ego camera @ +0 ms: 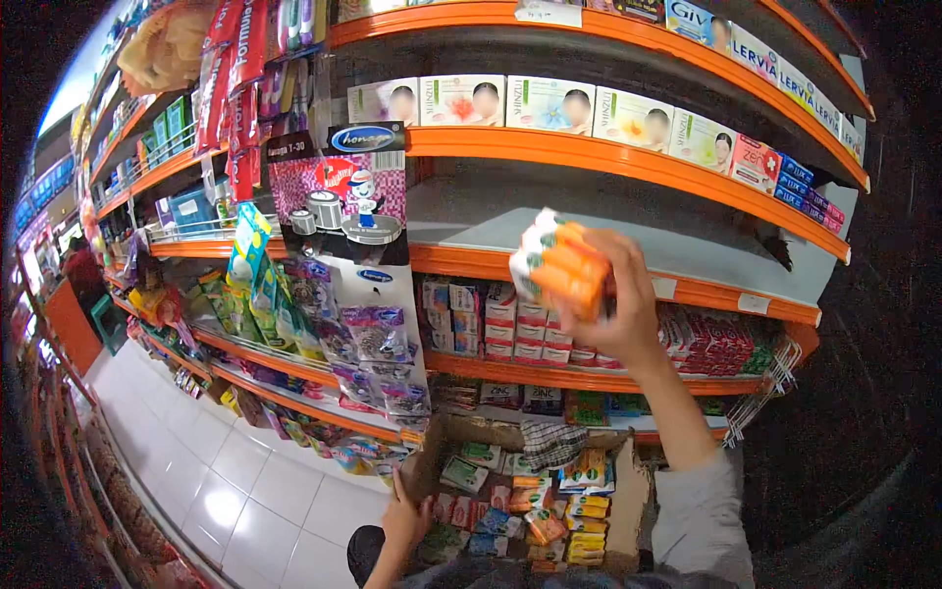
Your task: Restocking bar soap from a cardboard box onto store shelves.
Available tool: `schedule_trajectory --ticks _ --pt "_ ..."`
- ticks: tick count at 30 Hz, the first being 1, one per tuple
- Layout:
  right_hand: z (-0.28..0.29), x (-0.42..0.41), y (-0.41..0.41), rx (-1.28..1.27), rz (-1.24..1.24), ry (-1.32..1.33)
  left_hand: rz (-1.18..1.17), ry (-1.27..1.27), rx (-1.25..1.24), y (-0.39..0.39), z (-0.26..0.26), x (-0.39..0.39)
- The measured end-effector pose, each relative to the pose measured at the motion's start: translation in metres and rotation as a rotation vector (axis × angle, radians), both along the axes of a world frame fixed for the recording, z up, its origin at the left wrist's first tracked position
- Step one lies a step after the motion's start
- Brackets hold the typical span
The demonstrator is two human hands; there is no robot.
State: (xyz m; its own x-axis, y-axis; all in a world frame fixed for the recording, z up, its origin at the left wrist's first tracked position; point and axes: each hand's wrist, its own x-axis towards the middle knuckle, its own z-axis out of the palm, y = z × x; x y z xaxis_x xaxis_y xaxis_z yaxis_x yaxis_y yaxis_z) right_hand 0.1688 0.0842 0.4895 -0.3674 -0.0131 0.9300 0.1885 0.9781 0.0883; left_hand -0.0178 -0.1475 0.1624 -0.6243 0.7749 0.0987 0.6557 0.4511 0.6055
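My right hand is raised in front of the middle shelf and holds a stack of orange-and-white soap packs, slightly blurred. Below it, an opened cardboard box contains many small packs. Among them are orange soap packs, yellow packs, blue packs and green-and-white packs. A checkered cloth hangs at the box's far side. At the left edge of the box, my left hand grips the cardboard wall, its fingers partly hidden.
Orange-edged shelves curve across the view. Boxed soaps line the shelf above, and stacked red-and-white packs fill the one below. A hanging card of metal scourers juts out on the left. White floor tiles run along the aisle.
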Motion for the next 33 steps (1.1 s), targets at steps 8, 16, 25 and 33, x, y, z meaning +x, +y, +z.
schedule_trajectory --ticks 8,16,25,33 --pt "0.008 -0.039 0.073 -0.328 -0.233 -0.003 0.014 -0.06 0.006 0.007 -0.015 -0.007" --pt "0.019 -0.034 0.073 -0.412 -0.309 -0.189 -0.001 -0.049 0.014 0.008 -0.016 -0.007" --pt "0.06 -0.025 0.087 -0.539 -0.38 -0.595 -0.001 -0.143 -0.082 0.009 -0.006 -0.008" --pt "0.068 -0.04 0.113 -0.575 -0.292 -0.723 -0.043 -0.095 0.036 0.007 -0.021 -0.011"
